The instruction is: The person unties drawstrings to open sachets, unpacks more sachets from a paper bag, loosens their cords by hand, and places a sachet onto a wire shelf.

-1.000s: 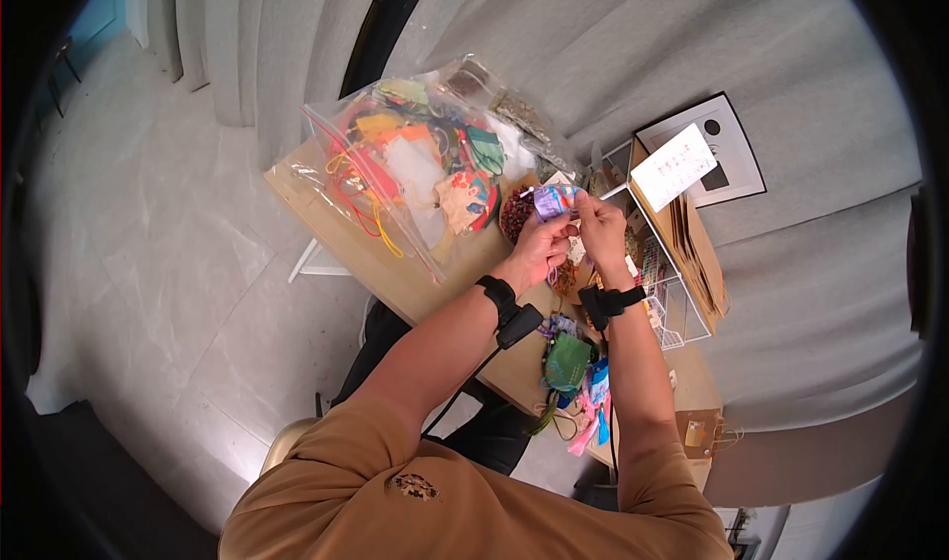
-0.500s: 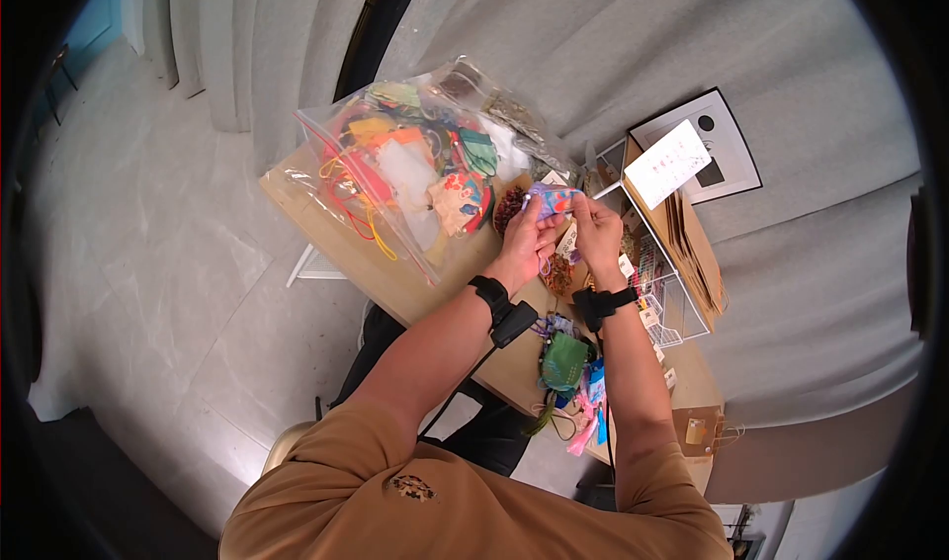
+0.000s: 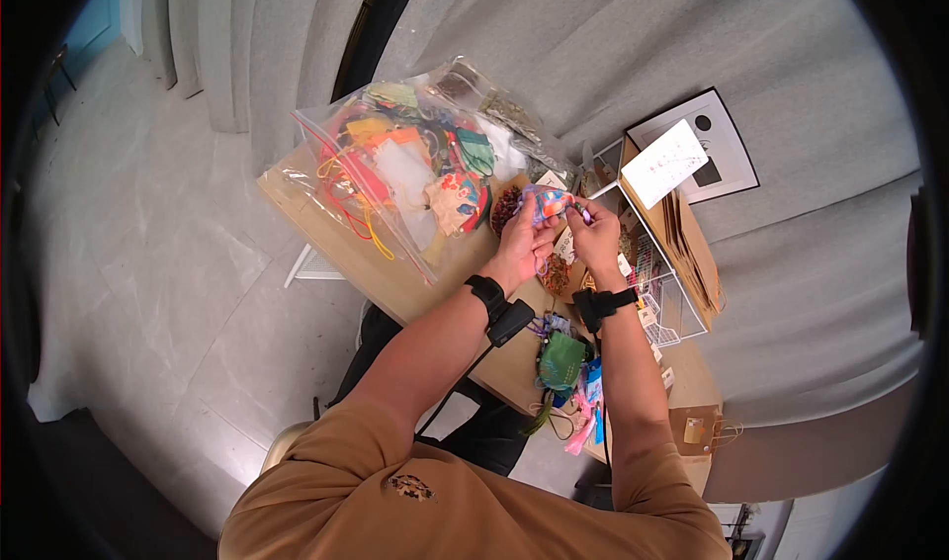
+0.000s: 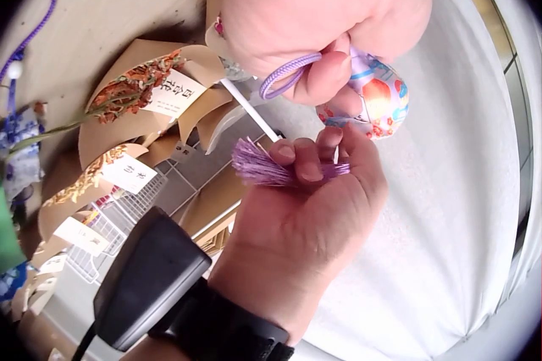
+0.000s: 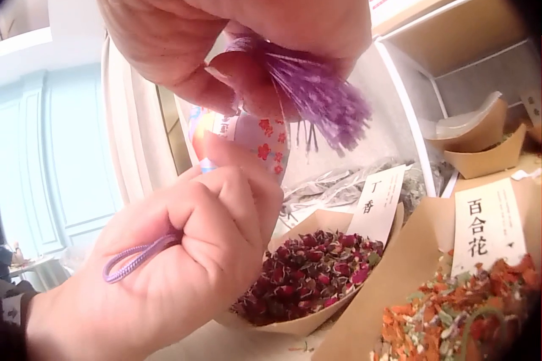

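Observation:
A small lilac sachet with red flowers (image 4: 385,107) sits between the two hands, over the desk. My left hand (image 3: 516,251) grips it, and a braided purple cord loop (image 5: 135,262) sticks out of that fist. Close beside it, my right hand (image 3: 598,244) pinches a purple tassel (image 4: 257,166) near its bound end. The tassel's loose threads fan out past the fingers in the right wrist view. Parts of the sachet are hidden behind the fingers in both wrist views.
A clear zip bag (image 3: 420,236) of colourful sachets covers the desk's left. Kraft paper trays hold dried rosebuds (image 5: 309,272) and orange petals (image 5: 440,319), with label cards. A white wire rack (image 3: 680,313) stands right. Green, blue and pink sachets (image 3: 561,360) lie near the front edge.
The sachet has turned in the left hand, showing more of its orange-red pattern. My right fingers have curled in, and purple threads now show at them. The whole head view has shifted slightly.

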`<action>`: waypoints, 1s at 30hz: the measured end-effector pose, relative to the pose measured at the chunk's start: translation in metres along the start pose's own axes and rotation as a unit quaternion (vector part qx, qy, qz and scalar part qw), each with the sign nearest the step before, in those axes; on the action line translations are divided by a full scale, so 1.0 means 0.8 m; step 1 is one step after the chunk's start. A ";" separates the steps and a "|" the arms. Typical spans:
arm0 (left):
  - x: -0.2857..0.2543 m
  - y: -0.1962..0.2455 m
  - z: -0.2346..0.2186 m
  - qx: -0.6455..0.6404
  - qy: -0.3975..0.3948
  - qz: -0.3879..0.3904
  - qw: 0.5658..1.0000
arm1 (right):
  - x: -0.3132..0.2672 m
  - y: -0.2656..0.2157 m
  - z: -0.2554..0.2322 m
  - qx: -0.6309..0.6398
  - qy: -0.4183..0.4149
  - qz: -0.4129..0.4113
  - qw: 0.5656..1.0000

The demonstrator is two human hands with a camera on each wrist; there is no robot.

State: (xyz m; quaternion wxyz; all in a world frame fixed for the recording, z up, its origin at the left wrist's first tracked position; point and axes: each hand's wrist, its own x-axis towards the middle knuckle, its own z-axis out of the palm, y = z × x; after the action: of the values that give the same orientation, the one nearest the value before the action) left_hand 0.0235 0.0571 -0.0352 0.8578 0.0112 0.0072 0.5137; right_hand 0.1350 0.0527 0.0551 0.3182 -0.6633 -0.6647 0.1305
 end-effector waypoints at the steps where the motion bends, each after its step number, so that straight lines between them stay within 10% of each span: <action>1: -0.001 0.001 -0.001 -0.004 -0.008 -0.004 1.000 | 0.001 0.006 0.002 0.000 -0.001 0.000 1.000; 7: 0.005 -0.002 -0.001 0.045 0.013 0.011 0.999 | -0.008 0.007 0.010 0.060 0.020 -0.193 0.979; 13: 0.001 0.003 0.000 0.054 0.014 0.004 0.998 | -0.014 0.002 0.014 0.239 0.009 0.032 0.970; 30: 0.013 -0.012 -0.024 0.175 -0.029 -0.024 0.984 | -0.018 0.012 0.033 0.396 0.086 -0.009 0.914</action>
State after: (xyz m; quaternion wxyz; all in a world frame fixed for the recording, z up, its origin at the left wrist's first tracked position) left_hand 0.0367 0.0622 -0.0548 0.8543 0.1761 0.0724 0.4836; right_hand 0.1254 0.0460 0.0257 0.6119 -0.4857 -0.5342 0.3231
